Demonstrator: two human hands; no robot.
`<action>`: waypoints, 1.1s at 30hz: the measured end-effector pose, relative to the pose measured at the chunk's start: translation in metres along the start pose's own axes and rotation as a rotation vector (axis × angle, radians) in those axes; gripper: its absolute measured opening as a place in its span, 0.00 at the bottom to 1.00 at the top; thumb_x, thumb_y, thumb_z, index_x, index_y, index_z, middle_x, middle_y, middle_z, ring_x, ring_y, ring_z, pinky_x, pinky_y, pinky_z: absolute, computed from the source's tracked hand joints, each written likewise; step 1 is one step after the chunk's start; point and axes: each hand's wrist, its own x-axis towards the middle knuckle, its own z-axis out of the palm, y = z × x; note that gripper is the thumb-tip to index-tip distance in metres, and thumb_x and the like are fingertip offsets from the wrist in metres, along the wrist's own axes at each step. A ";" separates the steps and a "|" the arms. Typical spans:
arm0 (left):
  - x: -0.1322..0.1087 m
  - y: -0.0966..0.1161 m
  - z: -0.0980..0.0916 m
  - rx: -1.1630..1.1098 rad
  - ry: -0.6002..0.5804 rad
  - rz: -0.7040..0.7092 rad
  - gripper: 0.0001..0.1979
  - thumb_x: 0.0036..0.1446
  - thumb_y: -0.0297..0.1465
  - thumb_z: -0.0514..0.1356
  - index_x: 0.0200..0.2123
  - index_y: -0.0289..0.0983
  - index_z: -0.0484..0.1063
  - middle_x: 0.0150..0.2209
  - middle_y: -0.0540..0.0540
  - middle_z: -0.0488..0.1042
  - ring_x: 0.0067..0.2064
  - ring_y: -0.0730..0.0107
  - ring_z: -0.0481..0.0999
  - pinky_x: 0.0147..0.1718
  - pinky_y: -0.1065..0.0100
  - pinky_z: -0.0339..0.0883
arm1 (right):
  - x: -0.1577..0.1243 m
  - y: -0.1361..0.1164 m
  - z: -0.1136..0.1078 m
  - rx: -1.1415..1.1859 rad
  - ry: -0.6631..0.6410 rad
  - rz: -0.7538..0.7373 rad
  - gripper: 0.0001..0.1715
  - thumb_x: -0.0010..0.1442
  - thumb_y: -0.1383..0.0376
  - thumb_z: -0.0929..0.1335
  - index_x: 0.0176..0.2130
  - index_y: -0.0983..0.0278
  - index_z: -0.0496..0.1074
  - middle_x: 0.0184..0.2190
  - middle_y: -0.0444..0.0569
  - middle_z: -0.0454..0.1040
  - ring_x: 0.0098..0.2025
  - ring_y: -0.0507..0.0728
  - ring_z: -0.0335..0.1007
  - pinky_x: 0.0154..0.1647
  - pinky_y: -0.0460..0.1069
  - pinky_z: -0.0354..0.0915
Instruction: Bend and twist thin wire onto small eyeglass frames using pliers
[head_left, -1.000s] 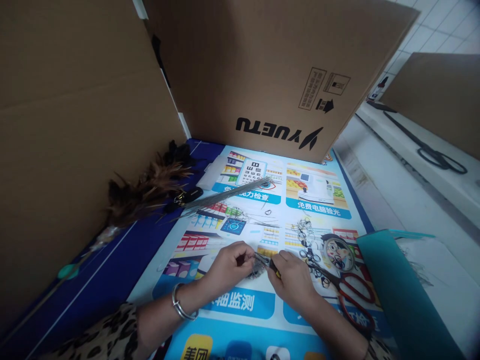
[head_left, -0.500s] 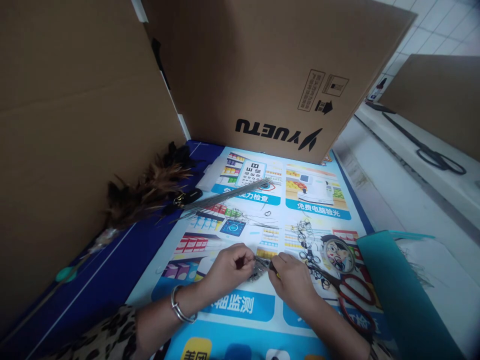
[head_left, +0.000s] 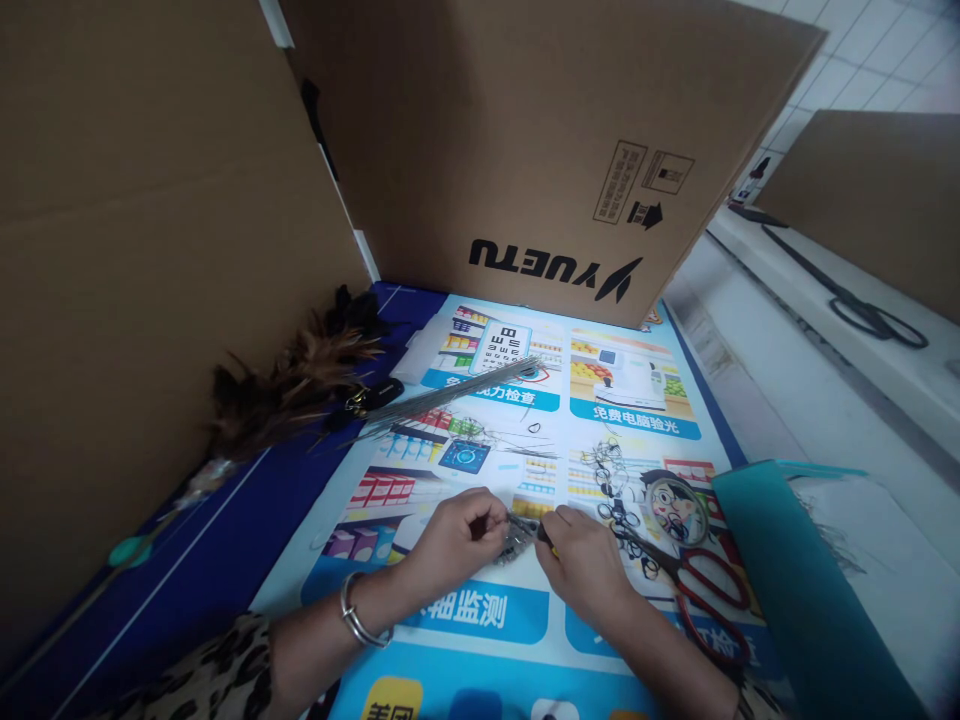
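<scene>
In the middle of the printed mat, my right hand is wrapped round a small pair of pliers. A bit of dark and yellow handle shows at its fingers, and the metal jaws point left. My left hand is closed in a pinch right at the jaws' tip. What lies between its fingertips is too small to make out. Beneath the jaws sits a small pile of silvery pieces, partly hidden by the hands. A bundle of thin straight wires lies beyond my hands.
Red-handled scissors, a round clear dish and scattered dark wire loops lie at the right. A teal box stands beyond them. Brown feathers lie left. Cardboard panels wall the back and left.
Both hands and the pliers stay almost in place. The whole view has shifted very slightly.
</scene>
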 end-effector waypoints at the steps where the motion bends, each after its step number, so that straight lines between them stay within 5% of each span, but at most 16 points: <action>1: 0.000 0.000 0.000 -0.004 -0.002 -0.002 0.06 0.47 0.21 0.53 0.21 0.35 0.60 0.23 0.52 0.61 0.26 0.76 0.61 0.25 0.74 0.54 | 0.000 0.000 0.000 0.001 0.000 0.001 0.02 0.56 0.66 0.62 0.31 0.62 0.64 0.29 0.44 0.67 0.30 0.52 0.60 0.26 0.46 0.46; 33: -0.002 0.003 -0.003 -0.050 -0.022 -0.005 0.06 0.48 0.21 0.53 0.21 0.35 0.60 0.23 0.52 0.61 0.26 0.75 0.61 0.25 0.74 0.54 | 0.000 0.002 0.002 0.045 0.017 -0.033 0.04 0.55 0.65 0.62 0.30 0.64 0.62 0.29 0.45 0.65 0.31 0.52 0.58 0.27 0.46 0.45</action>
